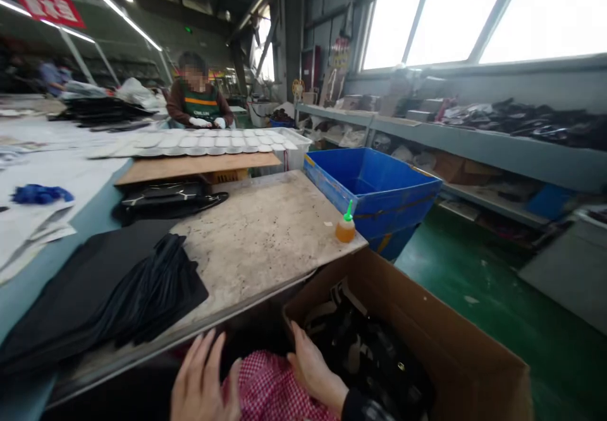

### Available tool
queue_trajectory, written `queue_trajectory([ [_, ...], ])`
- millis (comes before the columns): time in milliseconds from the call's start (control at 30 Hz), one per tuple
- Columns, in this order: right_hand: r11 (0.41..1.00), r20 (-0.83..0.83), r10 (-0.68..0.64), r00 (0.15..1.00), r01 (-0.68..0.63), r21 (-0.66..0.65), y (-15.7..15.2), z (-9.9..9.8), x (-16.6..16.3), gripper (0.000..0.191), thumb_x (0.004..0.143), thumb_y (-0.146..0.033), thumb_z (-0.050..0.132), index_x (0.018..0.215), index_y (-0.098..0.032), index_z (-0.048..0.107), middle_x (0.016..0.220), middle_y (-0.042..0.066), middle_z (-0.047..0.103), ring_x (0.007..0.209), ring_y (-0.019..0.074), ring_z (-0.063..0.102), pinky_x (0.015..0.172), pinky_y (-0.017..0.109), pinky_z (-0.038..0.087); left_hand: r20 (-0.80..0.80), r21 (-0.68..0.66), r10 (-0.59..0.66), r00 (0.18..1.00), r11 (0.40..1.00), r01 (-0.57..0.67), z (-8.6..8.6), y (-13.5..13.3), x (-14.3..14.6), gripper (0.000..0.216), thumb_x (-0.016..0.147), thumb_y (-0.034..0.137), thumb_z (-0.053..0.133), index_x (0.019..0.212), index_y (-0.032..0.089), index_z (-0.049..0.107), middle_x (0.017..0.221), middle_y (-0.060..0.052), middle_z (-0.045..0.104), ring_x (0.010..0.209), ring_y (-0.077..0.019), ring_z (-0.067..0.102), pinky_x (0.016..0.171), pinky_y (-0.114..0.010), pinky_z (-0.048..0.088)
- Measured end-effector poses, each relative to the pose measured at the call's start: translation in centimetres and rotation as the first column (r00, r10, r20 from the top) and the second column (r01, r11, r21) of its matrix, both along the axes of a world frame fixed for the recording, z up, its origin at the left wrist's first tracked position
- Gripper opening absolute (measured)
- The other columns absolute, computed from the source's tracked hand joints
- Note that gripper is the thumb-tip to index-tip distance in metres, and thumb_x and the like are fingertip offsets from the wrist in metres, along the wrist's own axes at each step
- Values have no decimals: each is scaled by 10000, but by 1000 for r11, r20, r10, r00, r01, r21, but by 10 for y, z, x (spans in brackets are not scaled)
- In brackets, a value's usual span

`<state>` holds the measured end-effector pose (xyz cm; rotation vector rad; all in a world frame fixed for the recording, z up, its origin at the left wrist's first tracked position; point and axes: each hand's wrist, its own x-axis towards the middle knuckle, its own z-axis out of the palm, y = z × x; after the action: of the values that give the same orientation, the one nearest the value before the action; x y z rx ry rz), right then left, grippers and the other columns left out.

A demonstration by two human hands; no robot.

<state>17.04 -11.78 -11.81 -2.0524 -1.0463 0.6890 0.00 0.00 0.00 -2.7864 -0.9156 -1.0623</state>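
The left hand [205, 380] is resting low at the near edge of the worktable [265, 231], fingers spread loosely and closing on nothing; it is lying against the red-checked cloth [270, 389] over the person's lap. Up and to the left of it, a stack of black leather pieces [142, 288] is fanning out across the tabletop, well within reach.

The right hand [313, 370] is lying just beside the left, also open and flat, its fingertips touching the near wall of the cardboard box [427, 332]. Inside that box, immediately right of this hand, black bags with straps and small metal fittings [370, 358] are piled loosely. Judging by this, drawing a piece out would go best by lifting it clear by the body rather than dragging on a strap, since the straps are looking tangled.

Beyond the right hand, a small orange bottle with a green nozzle [346, 226] is standing at the table's far corner, touching nothing, with a blue bin [379, 187] behind it.

A red banner [45, 0] is hanging far up to the left; its white writing is too blurred to read. A co-worker's green apron [202, 105] is carrying a line of lettering, also illegible.
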Motion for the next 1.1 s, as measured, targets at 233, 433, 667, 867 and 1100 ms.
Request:
queue_trajectory([
  [233, 1000, -60, 23, 998, -24, -16, 12, -6, 16, 463, 971, -312, 616, 1406, -211, 492, 1472, 123, 482, 1331, 320, 486, 1094, 593, 404, -251, -48, -242, 937, 970, 237, 36, 38, 172, 474, 933, 345, 644, 1316, 80, 556, 1385, -177, 611, 1351, -307, 515, 1089, -470, 469],
  [433, 996, -112, -43, 993, 35, -80, 10, -3, 26, 384, 977, -348, 603, 1325, -196, 547, 1270, 97, 614, 1110, 256, 624, 960, 499, 520, -364, -178, -430, 826, 903, 392, 14, 22, 284, 605, 953, 508, 570, 1389, 92, 511, 1522, -210, 478, 1434, -334, 413, 1134, -543, 388],
  [667, 995, -288, -64, 955, 40, -91, 7, 0, 27, 410, 948, -312, 628, 1329, -189, 538, 1279, 107, 606, 1169, 290, 590, 985, 541, 492, -481, -222, -516, 709, 854, 471, 7, 17, 324, 842, 888, 482, 603, 1495, -30, 324, 1590, -310, 314, 1482, -424, 274, 1129, -698, 231],
  [867, 936, -468, -351, 811, 283, -211, -45, -40, 80, 353, 1011, -450, 526, 1198, -170, 630, 1148, 75, 680, 991, 211, 675, 877, 435, 563, -498, -241, -536, 681, 840, 485, 12, 23, 327, 806, 849, 408, 620, 1474, -33, 365, 1564, -312, 360, 1441, -440, 321, 1088, -706, 249],
  [1100, 429, 30, -845, 534, 710, -559, -189, -87, 208, 396, 962, -376, 623, 1312, -200, 565, 1417, 112, 520, 1251, 296, 537, 1042, 550, 452, -472, -251, -530, 705, 847, 469, 10, 24, 327, 805, 821, 413, 607, 1472, -7, 390, 1546, -284, 408, 1424, -408, 349, 1110, -660, 251],
])
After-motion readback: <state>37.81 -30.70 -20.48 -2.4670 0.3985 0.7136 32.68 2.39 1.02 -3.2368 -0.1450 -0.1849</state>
